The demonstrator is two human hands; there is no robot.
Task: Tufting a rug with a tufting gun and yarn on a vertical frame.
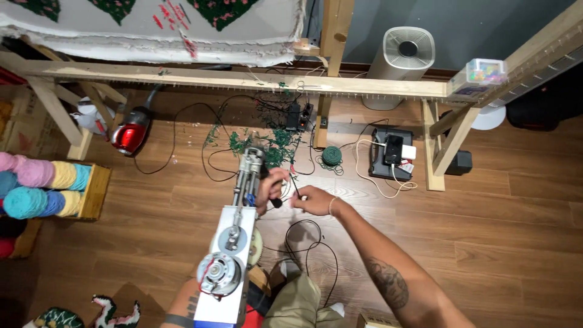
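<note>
A tufting gun point(234, 243), white body with metal gears and a silver barrel, points away from me over the wooden floor. My left hand point(271, 188) wraps around its black front handle. My right hand point(311, 200) sits just to the right of the barrel, fingers pinched on a thin dark green yarn strand point(294, 182) that runs toward the gun's front. A green yarn ball point(331, 156) lies on the floor beyond, with loose green yarn scraps point(267, 146) scattered near it.
A wooden tufting frame point(243, 79) with stretched cloth and green-red tufted shapes spans the top. On the floor: red vacuum cleaner point(130, 135), power strip point(299, 115), white fan point(401, 61), black device with cables point(390, 152). Pastel yarn cones point(36, 185) fill a shelf at left.
</note>
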